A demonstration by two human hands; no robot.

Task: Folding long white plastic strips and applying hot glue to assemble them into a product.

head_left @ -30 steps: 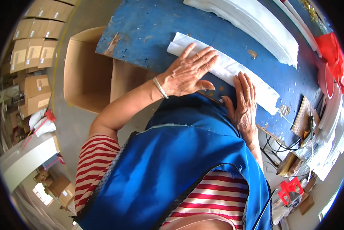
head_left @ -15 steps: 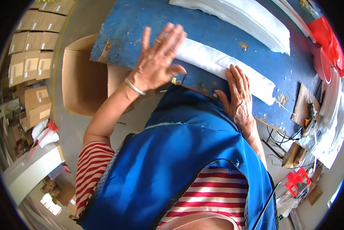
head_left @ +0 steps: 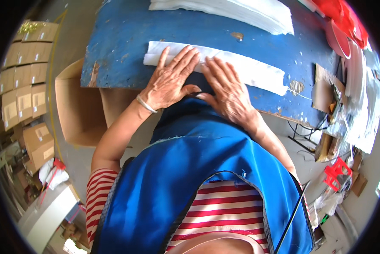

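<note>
A long folded strip of white material (head_left: pixel 249 70) lies across the blue worktable (head_left: pixel 122 46). My left hand (head_left: pixel 171 80) rests flat on the strip's left part, fingers spread, a thin bangle on the wrist. My right hand (head_left: pixel 228 89) lies flat beside it, fingers on the strip's middle, the thumbs nearly touching. Neither hand grips anything. A blue apron over a red-and-white striped top fills the lower picture and hides the table's near edge.
A stack of white folded pieces (head_left: pixel 241 10) lies at the table's far side. An open cardboard box (head_left: pixel 77 110) stands at the left below the table. Stacked cartons (head_left: pixel 22 80) line the left. Red items (head_left: pixel 346 25), cardboard scraps and clutter crowd the right; a red stool (head_left: pixel 338 171) stands below.
My left hand came down from above the table's left end onto the strip. My right hand slid left from the strip's right part. Both hands are now side by side.
</note>
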